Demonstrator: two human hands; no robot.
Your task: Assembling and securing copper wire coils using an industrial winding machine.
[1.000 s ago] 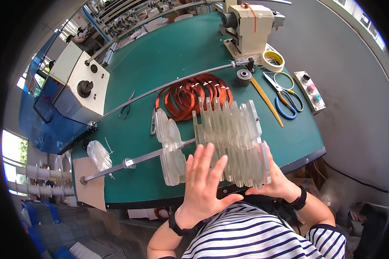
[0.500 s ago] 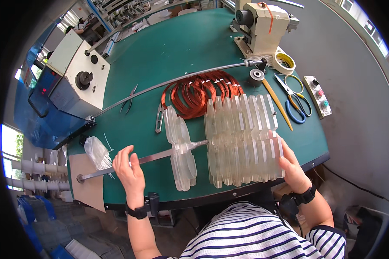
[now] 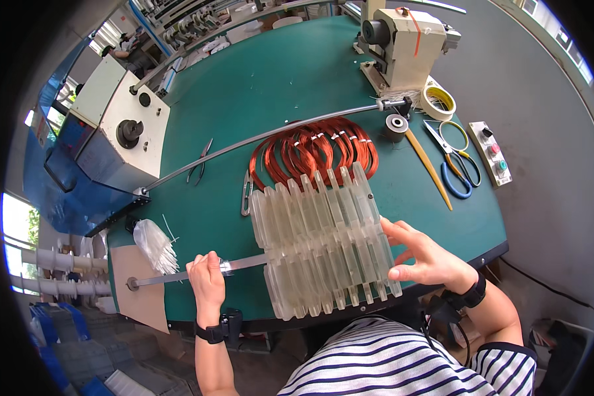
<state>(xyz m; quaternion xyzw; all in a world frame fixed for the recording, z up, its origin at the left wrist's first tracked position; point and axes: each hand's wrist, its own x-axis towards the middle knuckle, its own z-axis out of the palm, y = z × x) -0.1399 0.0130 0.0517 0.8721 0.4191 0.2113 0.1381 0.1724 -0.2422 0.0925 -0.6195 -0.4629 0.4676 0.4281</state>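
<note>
A stack of translucent plastic coil formers [image 3: 323, 244] is threaded in one row on a flat metal bar [image 3: 249, 262] and sits low over the front of the table. Left of the stack, my left hand [image 3: 206, 274] is closed around the bar. My right hand [image 3: 429, 259] is at the stack's right end, its fingers and thumb spread apart, with the fingertips at or very near the end former. The bar's far left end carries a round washer-like stop [image 3: 132, 284] above a brown cardboard sheet [image 3: 146, 310].
Behind the stack lie bundled copper wire coils [image 3: 317, 152] and a long metal rod [image 3: 264, 137]. Scissors [image 3: 450, 155], a yellow stick [image 3: 429, 168], tape [image 3: 437, 103] and a button box [image 3: 490, 153] lie right. A white winding machine [image 3: 122, 125] stands left; white ties [image 3: 154, 244] lie nearby.
The separate former at left and the larger group at right now form one stack, with the larger group shifted left. My left hand has closed on the bar; my right hand's fingers have spread.
</note>
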